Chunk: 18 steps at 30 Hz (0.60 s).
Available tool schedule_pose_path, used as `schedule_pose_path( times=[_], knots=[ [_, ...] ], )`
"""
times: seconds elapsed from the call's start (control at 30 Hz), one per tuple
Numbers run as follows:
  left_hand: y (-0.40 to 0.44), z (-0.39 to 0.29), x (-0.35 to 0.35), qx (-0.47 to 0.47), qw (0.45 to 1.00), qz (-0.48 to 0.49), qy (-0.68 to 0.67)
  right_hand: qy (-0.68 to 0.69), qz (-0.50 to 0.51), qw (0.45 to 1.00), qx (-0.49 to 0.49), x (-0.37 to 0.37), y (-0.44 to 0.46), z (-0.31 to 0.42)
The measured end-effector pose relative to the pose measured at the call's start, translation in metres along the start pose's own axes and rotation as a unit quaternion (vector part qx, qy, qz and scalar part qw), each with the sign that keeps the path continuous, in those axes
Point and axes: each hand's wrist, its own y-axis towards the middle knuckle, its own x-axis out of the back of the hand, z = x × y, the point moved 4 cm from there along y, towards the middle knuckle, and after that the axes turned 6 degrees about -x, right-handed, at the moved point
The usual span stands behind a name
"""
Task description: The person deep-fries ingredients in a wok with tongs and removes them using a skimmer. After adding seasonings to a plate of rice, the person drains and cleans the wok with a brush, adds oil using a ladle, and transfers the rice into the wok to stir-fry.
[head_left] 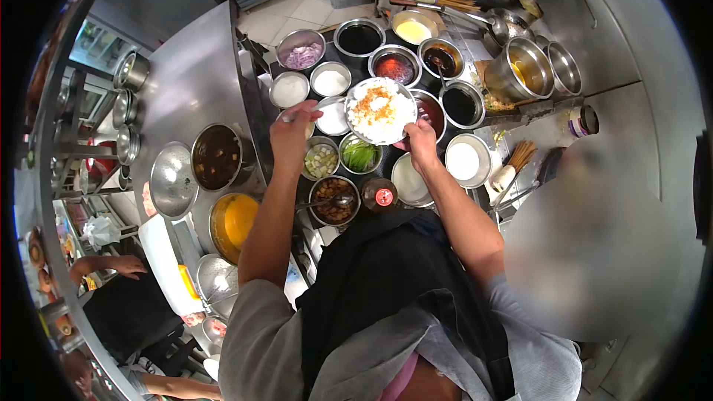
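My right hand [420, 141] grips the lower right rim of a metal bowl [381, 111] filled with white food topped with orange bits. My left hand [295, 123] is over the bowls of white powder, its fingers closed together; whatever they hold is too small to make out. A bowl of white powder [332, 116] lies between that hand and the held bowl. Just below are a bowl of green strips [361, 153] and a bowl of pale chopped pieces [321, 160]. A bowl of red liquid [429, 116] is partly hidden behind the held bowl.
More bowls stand around, with purple onion [301, 53], dark sauce [359, 38] and brown pieces [333, 202]. Near my body is a red-capped bottle [383, 197]. A large metal pot [519, 69] is at right. Another person's hand [128, 266] shows at lower left.
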Motion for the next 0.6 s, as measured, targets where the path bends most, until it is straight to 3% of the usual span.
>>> schedule_pose_path(
  times=[0.1,0.13,0.23,0.4,0.53,0.6],
  knots=[
    [-0.012,-0.021,0.003,-0.188,0.961,-0.036,0.2,0.001,0.011,1.0,-0.003,-0.005,0.0,-0.002],
    [-0.009,-0.015,0.01,-0.124,0.985,-0.063,0.103,0.003,0.016,1.0,-0.003,-0.007,0.0,-0.003],
    [0.0,0.01,0.042,-0.131,0.974,-0.122,0.137,0.016,0.025,1.0,0.006,-0.007,-0.002,-0.001],
    [0.0,0.091,0.087,-0.082,0.915,-0.153,0.363,-0.005,0.036,0.999,0.039,-0.012,-0.024,0.024],
    [-0.01,0.13,0.091,-0.121,0.922,-0.047,0.365,-0.04,0.063,0.994,0.079,-0.017,-0.059,0.056],
    [-0.027,0.127,0.082,-0.155,0.888,-0.05,0.43,-0.075,0.083,0.988,0.103,-0.021,-0.084,0.072]
  ],
)
